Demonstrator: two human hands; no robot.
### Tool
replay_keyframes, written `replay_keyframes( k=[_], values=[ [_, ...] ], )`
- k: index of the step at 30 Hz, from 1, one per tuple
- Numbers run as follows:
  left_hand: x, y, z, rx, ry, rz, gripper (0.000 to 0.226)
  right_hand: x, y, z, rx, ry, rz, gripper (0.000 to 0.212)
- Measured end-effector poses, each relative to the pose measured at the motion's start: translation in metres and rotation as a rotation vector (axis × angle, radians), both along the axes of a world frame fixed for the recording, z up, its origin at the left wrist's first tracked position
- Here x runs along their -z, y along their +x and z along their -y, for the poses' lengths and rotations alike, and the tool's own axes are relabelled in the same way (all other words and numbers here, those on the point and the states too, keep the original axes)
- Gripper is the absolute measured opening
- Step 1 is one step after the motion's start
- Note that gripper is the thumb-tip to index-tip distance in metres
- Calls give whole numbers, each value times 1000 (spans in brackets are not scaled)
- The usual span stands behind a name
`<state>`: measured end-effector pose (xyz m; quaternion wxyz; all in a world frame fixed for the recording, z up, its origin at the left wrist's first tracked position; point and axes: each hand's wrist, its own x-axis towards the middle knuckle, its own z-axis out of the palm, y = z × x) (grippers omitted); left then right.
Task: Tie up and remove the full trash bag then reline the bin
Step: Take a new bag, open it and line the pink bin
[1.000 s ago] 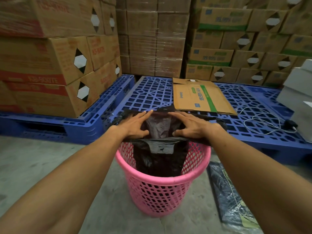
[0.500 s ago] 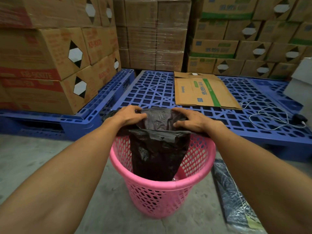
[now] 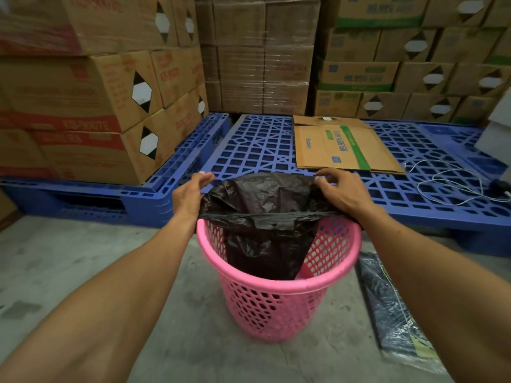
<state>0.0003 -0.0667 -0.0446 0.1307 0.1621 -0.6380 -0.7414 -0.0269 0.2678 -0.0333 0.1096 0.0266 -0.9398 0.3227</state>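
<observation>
Hands: both of yours reach forward over the bin, arms stretched out nearly straight, wrists just above the far rim.
Left hand [image 3: 190,193]: turned edge-on, fingers curled forward; its grip pinches the left side of the bag mouth.
Right hand [image 3: 341,190]: palm down, knuckles raised, fingers bent; its grip holds the right side of the bag mouth.
Bag [image 3: 262,233]: black, mouth pulled wide between your hands above the far rim; its near edge runs taut across the opening and the body hangs slack inside the bin.
Bin [image 3: 279,302]: pink, perforated, upright on the concrete floor [image 3: 69,261], just in front of the pallet [image 3: 257,150].
Cardboard [image 3: 340,146]: flattened, lying on the pallet beyond your right hand.
Packet [image 3: 392,313]: dark, plastic-wrapped, flat on the floor right of the bin.
</observation>
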Motion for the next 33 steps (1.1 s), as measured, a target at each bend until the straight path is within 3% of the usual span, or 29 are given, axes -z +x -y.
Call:
replay_keyframes(
  k=[4,5,8,10,12,15,17,22,23,25,26,28,30,33],
  values=[
    [-11,12,-3,-51,-200,53,40,-1,13,5,-166,106,115,51],
    [-14,14,-1,-50,-136,84,40,-1,16,4,-186,114,166,55],
    [-11,24,12,36,359,149,39,-2,28,-1,-177,-26,271,61],
    [1,28,16,55,505,161,47,-3,33,-2,-163,-96,302,57],
    [4,34,9,-1,439,133,45,-3,35,-2,-151,-117,296,53],
    [-6,35,-4,-125,158,10,35,-2,37,-1,-116,-101,265,48],
    [-12,36,-5,-30,23,-47,35,0,38,-2,-100,-109,256,47],
    [0,53,0,285,224,124,52,-3,41,-2,-82,-118,339,56],
    [4,55,-2,247,265,113,53,-4,42,-1,-79,-125,352,57],
    [6,56,-5,-4,286,51,33,-4,45,1,-62,-111,367,57],
    [6,56,-7,-146,226,24,23,-4,46,3,-45,-94,366,57],
    [9,58,-12,-317,-146,24,35,-3,48,3,10,-71,360,60],
    [13,65,-15,-259,-463,-17,53,0,50,1,78,-74,355,61],
    [9,66,-6,10,-557,-80,38,4,50,-1,124,-44,323,63]
  ],
)
